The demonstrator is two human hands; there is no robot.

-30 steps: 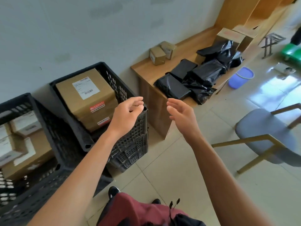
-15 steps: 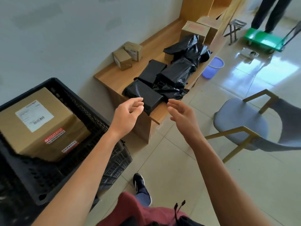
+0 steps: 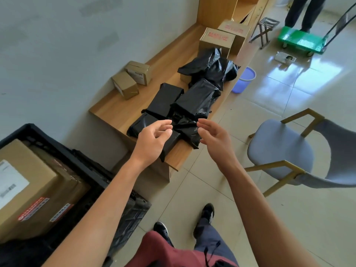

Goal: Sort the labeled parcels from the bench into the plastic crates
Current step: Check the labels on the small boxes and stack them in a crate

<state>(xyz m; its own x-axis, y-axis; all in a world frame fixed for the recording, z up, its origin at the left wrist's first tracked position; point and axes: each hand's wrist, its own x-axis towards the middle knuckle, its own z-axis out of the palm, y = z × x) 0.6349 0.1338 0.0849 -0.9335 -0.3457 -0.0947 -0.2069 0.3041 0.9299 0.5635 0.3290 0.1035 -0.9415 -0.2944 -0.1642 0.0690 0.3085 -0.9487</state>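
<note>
A wooden bench (image 3: 115, 110) along the wall carries several black-wrapped parcels (image 3: 194, 101), two small cardboard boxes (image 3: 125, 87) and two larger boxes (image 3: 216, 39) at its far end. My left hand (image 3: 152, 141) hovers over the nearest black parcel (image 3: 138, 125) with loosely curved fingers, holding nothing. My right hand (image 3: 213, 137) is held out beside it, relaxed and empty, above the bench's near corner. A black plastic crate (image 3: 81, 162) at lower left holds a large labeled cardboard box (image 3: 32, 187).
A grey chair with wooden legs (image 3: 279, 151) stands on the tiled floor to the right. A blue bucket (image 3: 243, 79) sits beside the bench. Farther back are a folding stool (image 3: 264, 29), a green platform cart (image 3: 300, 39) and another person's legs (image 3: 302, 12).
The view has swung right and closer to the bench. Both hands now reach over the near black parcels. The crates have slid off to the lower left.
</note>
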